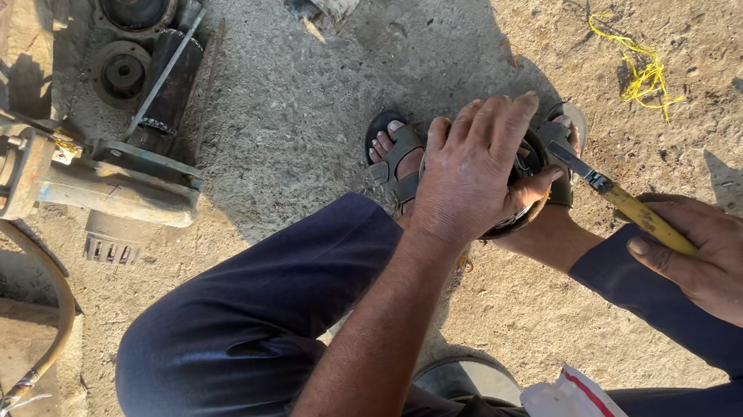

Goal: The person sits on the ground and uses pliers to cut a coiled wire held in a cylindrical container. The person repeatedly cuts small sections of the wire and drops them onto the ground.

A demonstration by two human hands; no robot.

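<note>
Gripping a round dark metal part [529, 187] under my left hand [470, 167], my right hand [712, 262] grasps a yellow-handled tool [628, 206] against it

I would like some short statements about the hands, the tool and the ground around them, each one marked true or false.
1. The left hand lies on top of a dark round part. True.
2. The right hand holds a red hammer. False: it holds a yellow-handled tool whose metal tip reaches the round part.
3. A yellow string lies on the sandy ground. True.
4. The person is barefoot. False: a foot in a dark sandal shows beside the round part.
5. Dark round metal parts lie at the upper left. True.
</note>
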